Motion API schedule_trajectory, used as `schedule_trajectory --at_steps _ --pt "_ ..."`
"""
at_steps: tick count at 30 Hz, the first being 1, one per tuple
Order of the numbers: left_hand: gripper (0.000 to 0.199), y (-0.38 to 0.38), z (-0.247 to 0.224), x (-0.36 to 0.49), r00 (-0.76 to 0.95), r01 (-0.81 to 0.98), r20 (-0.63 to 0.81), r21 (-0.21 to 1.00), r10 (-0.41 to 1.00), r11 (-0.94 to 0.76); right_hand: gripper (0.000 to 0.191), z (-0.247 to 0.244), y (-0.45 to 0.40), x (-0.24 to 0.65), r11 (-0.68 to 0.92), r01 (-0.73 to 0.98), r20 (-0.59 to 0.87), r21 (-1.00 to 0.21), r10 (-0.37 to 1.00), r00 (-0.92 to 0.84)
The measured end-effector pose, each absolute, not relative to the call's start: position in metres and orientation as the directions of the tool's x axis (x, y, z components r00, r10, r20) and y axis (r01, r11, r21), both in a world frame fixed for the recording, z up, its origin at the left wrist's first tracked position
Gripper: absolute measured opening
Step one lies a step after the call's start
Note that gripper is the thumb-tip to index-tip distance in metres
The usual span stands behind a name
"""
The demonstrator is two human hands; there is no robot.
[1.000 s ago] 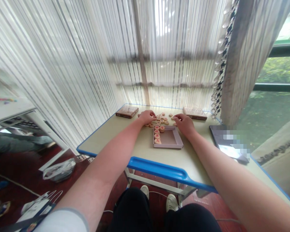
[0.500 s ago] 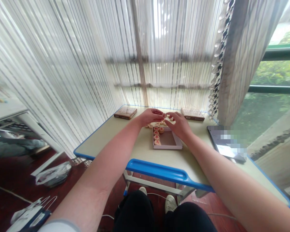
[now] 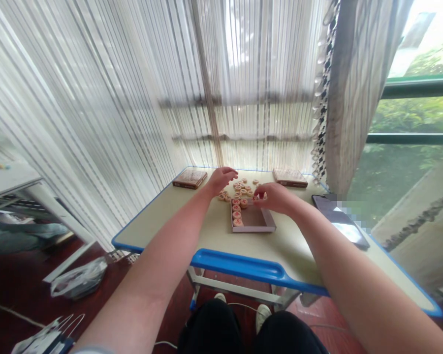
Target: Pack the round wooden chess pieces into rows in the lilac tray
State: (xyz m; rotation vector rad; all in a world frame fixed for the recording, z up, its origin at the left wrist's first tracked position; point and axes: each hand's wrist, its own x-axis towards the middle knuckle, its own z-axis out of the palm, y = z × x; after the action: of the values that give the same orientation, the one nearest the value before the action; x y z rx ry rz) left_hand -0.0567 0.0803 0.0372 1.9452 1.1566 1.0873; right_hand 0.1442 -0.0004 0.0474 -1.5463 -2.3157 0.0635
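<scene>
An open shallow box (image 3: pixel 254 229) stands on the desk with round wooden pieces inside. Several pieces with red characters (image 3: pixel 237 215) line its left side, and another (image 3: pixel 243 203) lies beside the top of that column. My right hand (image 3: pixel 268 196) is over the box's back right part, its fingertips pinched on a round piece (image 3: pixel 256 197). Above the desk, behind and left of the box, my left hand (image 3: pixel 221 180) has its fingers apart and holds nothing. Loose round pieces (image 3: pixel 242 188) are scattered behind the box, between the hands.
Two flat wooden-patterned boxes lie at the back of the desk, one left (image 3: pixel 190 178) and one right (image 3: pixel 290 177). A dark tablet-like device (image 3: pixel 339 221) rests at the right. A blue tray (image 3: pixel 239 263) runs along the front edge.
My hands have moved apart. The right one has come down over the box with a piece, while the left has let go. More loose pieces show behind the box.
</scene>
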Motion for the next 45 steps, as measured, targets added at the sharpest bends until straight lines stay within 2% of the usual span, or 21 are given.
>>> schedule_trajectory --at_steps 2,4,6,8,12,16,20,23,34,39,45 --pt "0.028 0.084 0.031 -0.061 0.247 0.68 0.418 0.568 0.874 -0.464 0.022 0.049 -0.005 0.146 0.397 0.897 0.134 -0.194 0.917 -0.377" --pt "0.03 0.088 0.024 -0.064 0.339 0.83 0.41 0.292 0.846 -0.474 0.026 0.046 -0.008 0.147 0.392 0.899 0.056 -0.195 0.92 -0.388" --pt "0.031 0.09 0.018 -0.065 0.381 0.883 0.33 0.148 0.863 -0.446 0.03 0.042 -0.008 0.147 0.396 0.889 0.023 -0.229 0.916 -0.401" --pt "0.033 0.092 0.015 -0.065 0.393 0.896 0.301 0.086 0.869 -0.435 0.033 0.039 -0.006 0.145 0.411 0.875 0.013 -0.254 0.907 -0.422" --pt "0.035 0.095 0.016 -0.065 0.362 0.912 0.324 0.069 0.874 -0.403 0.032 0.036 -0.006 0.141 0.459 0.86 0.021 -0.223 0.884 -0.466" --pt "0.034 0.097 0.017 -0.068 0.229 0.965 0.296 0.057 0.927 -0.256 0.033 0.037 -0.01 0.138 0.485 0.848 0.059 -0.214 0.873 -0.485" --pt "0.035 0.1 0.016 -0.07 0.171 0.98 0.282 0.05 0.944 -0.192 0.019 0.037 -0.011 0.136 0.504 0.837 0.076 -0.214 0.863 -0.5" --pt "0.036 0.101 0.016 -0.07 0.175 0.98 0.265 0.05 0.948 -0.194 0.016 0.034 -0.009 0.135 0.529 0.825 0.105 -0.197 0.848 -0.519" --pt "0.041 0.096 0.022 -0.069 0.106 0.986 0.196 0.107 0.975 -0.129 0.025 0.031 -0.01 0.131 0.517 0.853 0.199 -0.068 0.845 -0.497" --pt "0.038 0.092 0.026 -0.068 0.124 0.989 0.124 0.065 0.984 -0.133 0.02 0.027 -0.009 0.131 0.556 0.83 0.205 -0.052 0.819 -0.536" --pt "0.035 0.092 0.025 -0.07 0.189 0.974 0.155 0.094 0.97 -0.205 0.021 0.027 -0.009 0.13 0.57 0.817 0.203 -0.088 0.813 -0.546"
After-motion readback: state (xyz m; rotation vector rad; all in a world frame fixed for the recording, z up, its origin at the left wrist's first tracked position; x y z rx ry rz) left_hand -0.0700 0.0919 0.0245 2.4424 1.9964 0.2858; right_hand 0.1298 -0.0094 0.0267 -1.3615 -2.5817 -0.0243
